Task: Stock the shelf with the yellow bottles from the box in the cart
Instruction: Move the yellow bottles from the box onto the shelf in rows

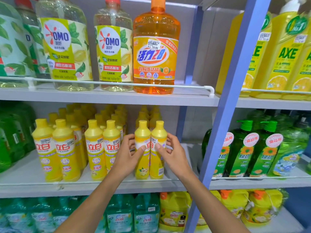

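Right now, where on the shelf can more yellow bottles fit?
The bare patch lies right of the two held bottles, on the middle shelf up to the blue post. A narrow gap holds the left hand. Leftward it is crowded: yellow bottle rows, then green bottles.

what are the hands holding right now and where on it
The left hand holds the left yellow bottle, the right hand the right yellow bottle, each round the upper body at the label, below the cap.
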Tool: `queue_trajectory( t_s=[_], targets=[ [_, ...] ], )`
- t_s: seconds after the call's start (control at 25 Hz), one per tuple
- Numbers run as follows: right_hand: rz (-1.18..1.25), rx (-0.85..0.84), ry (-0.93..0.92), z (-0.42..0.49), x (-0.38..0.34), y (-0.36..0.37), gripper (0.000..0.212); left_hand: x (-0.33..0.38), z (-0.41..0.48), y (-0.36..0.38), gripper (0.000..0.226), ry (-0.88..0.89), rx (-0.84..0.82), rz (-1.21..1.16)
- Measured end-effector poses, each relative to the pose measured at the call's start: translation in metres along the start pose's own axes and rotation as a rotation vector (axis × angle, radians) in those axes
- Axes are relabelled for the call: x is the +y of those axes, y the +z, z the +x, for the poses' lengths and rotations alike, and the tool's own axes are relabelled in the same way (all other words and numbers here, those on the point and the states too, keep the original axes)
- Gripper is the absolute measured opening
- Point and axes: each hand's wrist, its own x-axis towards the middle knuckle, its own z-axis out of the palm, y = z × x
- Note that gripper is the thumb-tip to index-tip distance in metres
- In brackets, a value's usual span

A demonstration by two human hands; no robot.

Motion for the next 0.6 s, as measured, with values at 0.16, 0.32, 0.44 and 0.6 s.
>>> queue_trajectory(
  t_s=[0.16, 0.32, 0.44, 0.6],
  targets=[
    [0.019, 0.066, 0.049, 0.006, 0.012, 0.003, 0.048, -0.005, 0.0, -0.002, 0.038, -0.016, -0.027, 0.016],
    [0.039, -0.124, 0.035, 0.008, 0.01, -0.012, 0.045, -0.014, -0.005, 0.001, 0.047, 0.04, 0.044, 0.143],
    [0.042, -0.135, 0.045, 0.005, 0.009, -0.011, 0.054, -0.011, -0.009, 0.004, 0.052, 0.008, 0.048, 0.094],
    [-0.063, 0.064, 0.05, -0.005, 0.02, 0.002, 0.057, -0.016, -0.011, 0.009, 0.066, -0.017, 0.061, 0.036]
  ],
)
